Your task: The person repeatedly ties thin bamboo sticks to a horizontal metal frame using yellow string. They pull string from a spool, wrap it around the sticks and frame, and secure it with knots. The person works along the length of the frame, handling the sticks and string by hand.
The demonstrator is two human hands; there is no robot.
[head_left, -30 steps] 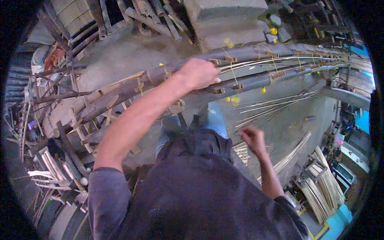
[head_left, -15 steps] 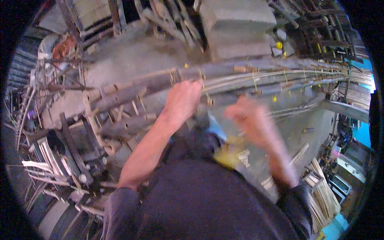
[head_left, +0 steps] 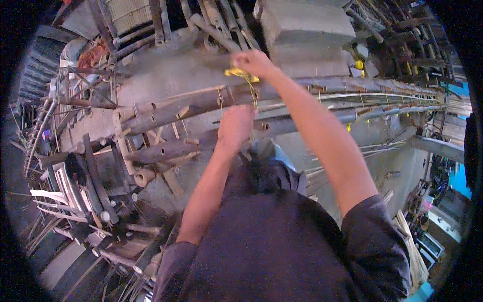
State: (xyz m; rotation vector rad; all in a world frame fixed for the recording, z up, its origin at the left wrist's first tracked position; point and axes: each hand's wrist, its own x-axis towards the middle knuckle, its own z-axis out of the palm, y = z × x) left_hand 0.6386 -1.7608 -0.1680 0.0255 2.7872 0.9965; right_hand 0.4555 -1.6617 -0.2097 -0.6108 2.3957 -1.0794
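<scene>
My right hand (head_left: 254, 64) is closed on a loose bunch of yellow string (head_left: 242, 75), above the far bamboo pole (head_left: 196, 100). From the bunch a strand runs down past the pole toward my left hand (head_left: 236, 126). That hand is closed at the bundle of thin bamboo strips (head_left: 282, 105) between the two poles, and a strip end pokes out to its left. My palm and wrist hide most of what the left fingers grip. The near bamboo pole (head_left: 287, 125) runs just beyond my body. More yellow ties hang along both poles to the right.
A pale concrete block (head_left: 307, 35) stands beyond the poles. Bamboo lengths (head_left: 216, 22) lean at the far side. Stacked poles and slats (head_left: 70, 196) crowd the left. Loose thin strips (head_left: 362, 151) lie on the floor to the right.
My right hand has swung from the near right across to the far side of the poles, with yellow string now visible in it. My left hand stays low beside the strips.
</scene>
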